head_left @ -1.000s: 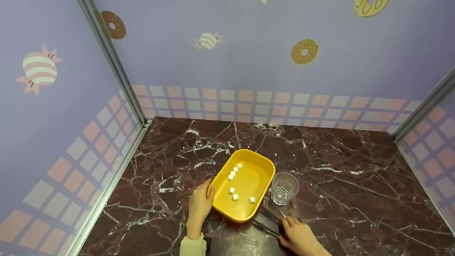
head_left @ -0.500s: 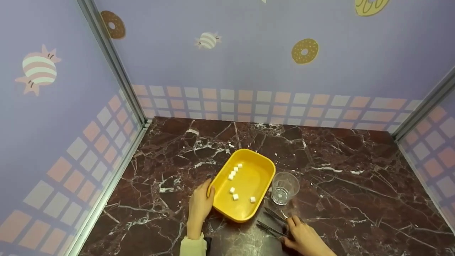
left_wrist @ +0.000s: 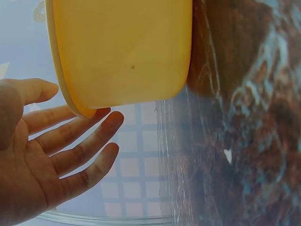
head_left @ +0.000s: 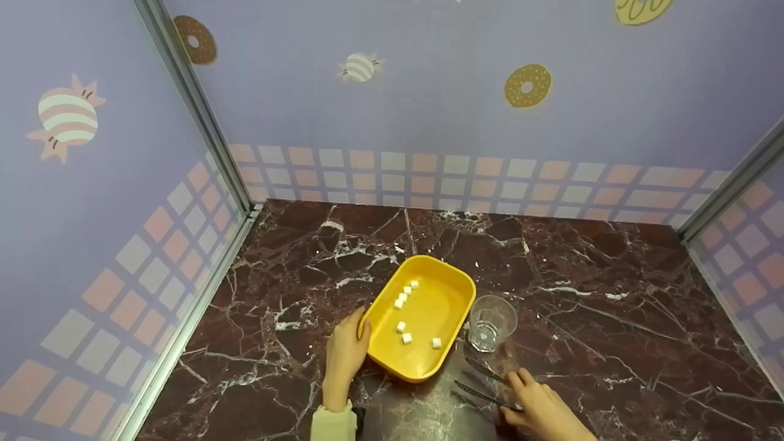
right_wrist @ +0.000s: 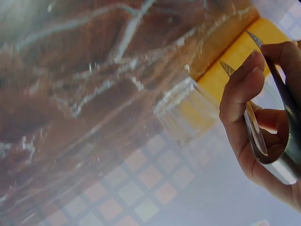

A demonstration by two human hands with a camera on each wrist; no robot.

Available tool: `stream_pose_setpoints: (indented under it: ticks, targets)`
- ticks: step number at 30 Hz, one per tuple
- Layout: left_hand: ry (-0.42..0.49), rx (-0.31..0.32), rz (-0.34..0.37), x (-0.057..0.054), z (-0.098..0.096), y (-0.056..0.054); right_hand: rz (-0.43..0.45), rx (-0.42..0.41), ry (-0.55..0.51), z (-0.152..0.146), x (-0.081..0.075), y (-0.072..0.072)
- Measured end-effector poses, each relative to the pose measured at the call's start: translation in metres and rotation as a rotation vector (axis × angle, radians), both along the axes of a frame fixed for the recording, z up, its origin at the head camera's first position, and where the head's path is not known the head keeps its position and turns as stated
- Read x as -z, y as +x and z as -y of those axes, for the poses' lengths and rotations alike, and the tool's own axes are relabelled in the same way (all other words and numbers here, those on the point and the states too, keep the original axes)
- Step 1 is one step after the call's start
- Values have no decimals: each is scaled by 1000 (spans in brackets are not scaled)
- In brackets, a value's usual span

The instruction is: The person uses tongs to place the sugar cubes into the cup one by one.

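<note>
A yellow tub (head_left: 444,288) stands on the marbled tabletop with several small white cubes (head_left: 407,338) inside. My left hand (head_left: 346,352) holds its left rim; in the left wrist view the thumb lies at the rim (left_wrist: 59,61) with the other fingers spread fairly straight. My right hand (head_left: 542,404) grips metal tongs (head_left: 478,392) to the right of the tub's near end. Their two arms (right_wrist: 256,129) stand apart with nothing between the tips. A clear glass (head_left: 492,323) is upright close to the tub's right side, just beyond the tongs. I see no cube in it.
White crumbs (head_left: 478,264) are scattered over the dark red marbled tabletop (head_left: 600,343). A patterned back wall (head_left: 429,110) and side panels (head_left: 116,245) with metal edges enclose the surface.
My right hand has drawn the tongs slightly to the right, away from the tub. Their tips have stayed apart. My left hand, the tub, cubes and glass stay in place.
</note>
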State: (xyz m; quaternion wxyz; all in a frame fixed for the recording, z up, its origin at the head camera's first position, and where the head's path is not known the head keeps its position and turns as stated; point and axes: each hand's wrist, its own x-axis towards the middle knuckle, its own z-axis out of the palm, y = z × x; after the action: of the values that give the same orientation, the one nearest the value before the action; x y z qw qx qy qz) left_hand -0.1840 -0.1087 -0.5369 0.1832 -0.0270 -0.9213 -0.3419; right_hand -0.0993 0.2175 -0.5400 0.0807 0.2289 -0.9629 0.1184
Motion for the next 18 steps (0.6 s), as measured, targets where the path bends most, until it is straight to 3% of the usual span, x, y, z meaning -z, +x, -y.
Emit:
stream_pose_setpoints:
  ticks: [5,12,18]
  targets:
    - [-5,-3,11,-1,-1,0,69,-21,-37,-7,-14,0]
    - [-11,-12,9,0,-1,0,221,33,-39,-12,-31,0]
    - [-9,-12,13,0,-2,0,153,44,-44,-13,-39,0]
